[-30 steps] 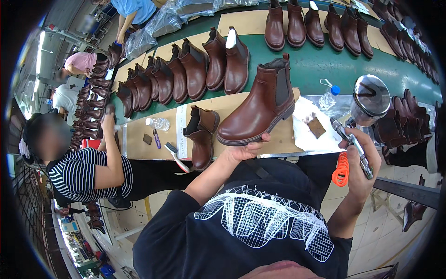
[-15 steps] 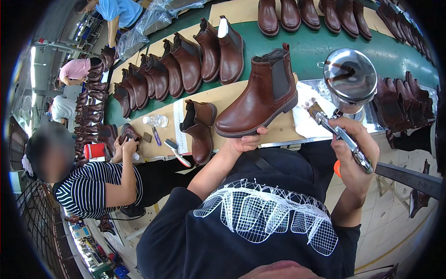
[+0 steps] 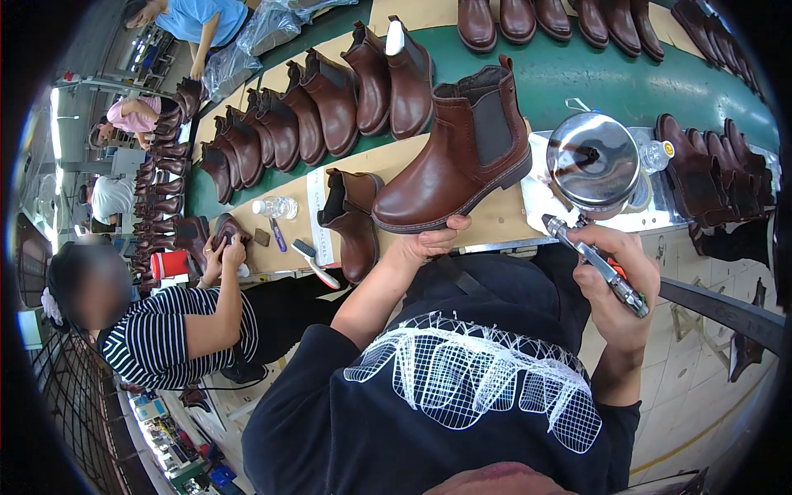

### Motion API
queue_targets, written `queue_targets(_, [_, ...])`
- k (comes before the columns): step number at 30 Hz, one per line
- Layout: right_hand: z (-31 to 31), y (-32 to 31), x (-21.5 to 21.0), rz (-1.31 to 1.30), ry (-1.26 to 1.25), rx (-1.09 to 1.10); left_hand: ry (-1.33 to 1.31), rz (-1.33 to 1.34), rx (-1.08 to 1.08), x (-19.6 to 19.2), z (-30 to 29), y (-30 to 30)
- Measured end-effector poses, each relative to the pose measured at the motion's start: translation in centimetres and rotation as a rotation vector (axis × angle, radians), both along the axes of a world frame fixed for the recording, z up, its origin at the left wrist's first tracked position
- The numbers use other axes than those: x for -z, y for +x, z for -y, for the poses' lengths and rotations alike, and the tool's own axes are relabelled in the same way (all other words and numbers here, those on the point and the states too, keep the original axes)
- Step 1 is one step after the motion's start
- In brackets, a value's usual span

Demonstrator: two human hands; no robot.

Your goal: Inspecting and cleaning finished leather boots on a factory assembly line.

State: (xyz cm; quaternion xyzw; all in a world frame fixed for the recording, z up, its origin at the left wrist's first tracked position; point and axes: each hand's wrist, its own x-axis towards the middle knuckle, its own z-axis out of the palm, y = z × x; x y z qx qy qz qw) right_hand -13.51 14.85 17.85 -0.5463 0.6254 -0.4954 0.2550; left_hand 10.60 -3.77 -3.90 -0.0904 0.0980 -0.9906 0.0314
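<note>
A brown ankle boot [image 3: 462, 153] with a dark elastic side panel stands tilted slightly, toe to the left, in front of me. Beneath its sole, my left hand [image 3: 433, 239] grips it with curled fingers. To its right, my right hand [image 3: 615, 280] is wrapped round a spray gun [image 3: 590, 252] with a round silver cup [image 3: 592, 161] on top. The nozzle points left toward the heel side of the boot, a short gap away. A dark hose [image 3: 726, 309] passes behind my right hand.
Rows of brown boots [image 3: 330, 103] line the green table [image 3: 511, 91]. Left of me lie another boot pair [image 3: 351, 227], a brush [image 3: 313, 262], a clear bottle [image 3: 276, 208] and a purple-handled tool [image 3: 278, 237]. A person in stripes [image 3: 173, 330] works at the left. Another bottle [image 3: 656, 155] stands right.
The spray gun and its cup have swung left and slightly down, uncovering a clear bottle behind. The held boot has shifted a little left and up. The person in stripes has moved slightly.
</note>
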Motion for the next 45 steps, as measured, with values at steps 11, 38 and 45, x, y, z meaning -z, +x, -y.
queue_targets(11, [-1.0, -0.9, 1.3, 0.024, 0.032, 0.126, -0.054, -0.045, -0.001, -2.0, -0.4, -0.3])
queue_targets(38, [1.6, -4.5, 3.3, 0.253, -0.033, 0.144, -0.062, 0.026, -0.290, -1.4, 1.8, -1.6])
queue_targets(45, [3.7, -4.9, 3.5, 0.313, 0.179, 0.173, 0.040, 0.096, -0.318, -2.0, 14.3, -8.8])
